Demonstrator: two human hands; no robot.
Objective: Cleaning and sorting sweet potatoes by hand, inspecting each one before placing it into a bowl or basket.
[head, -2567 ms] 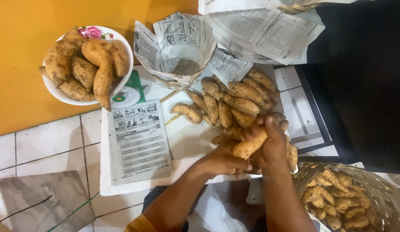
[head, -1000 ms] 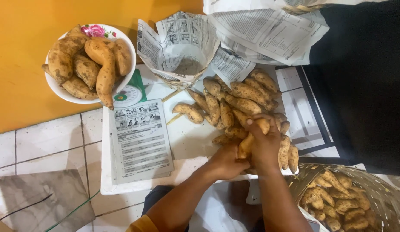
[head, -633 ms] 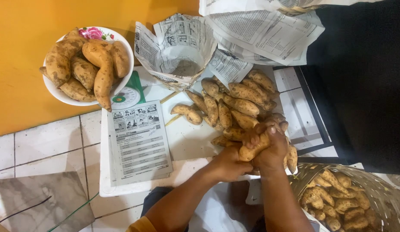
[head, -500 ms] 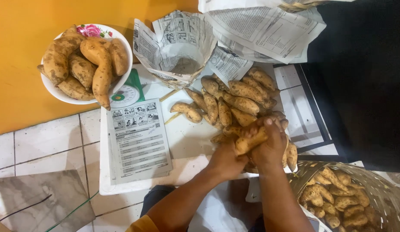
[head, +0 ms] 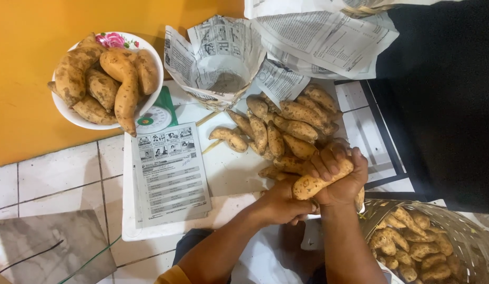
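Gripping both hands, sweet potato [head: 319, 181] lies diagonally, pointing upper-right.

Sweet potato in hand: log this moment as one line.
right hand: grips sweet potato | left hand: at its lower end | pile: behind on white board | basket: right

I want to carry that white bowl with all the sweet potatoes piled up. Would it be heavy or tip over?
Probably heavy: the white bowl is heaped with big sweet potatoes well above its rim. It may tip or spill, since one long sweet potato hangs over the edge. The bowl looks like ceramic, so likely breakable; use both hands.
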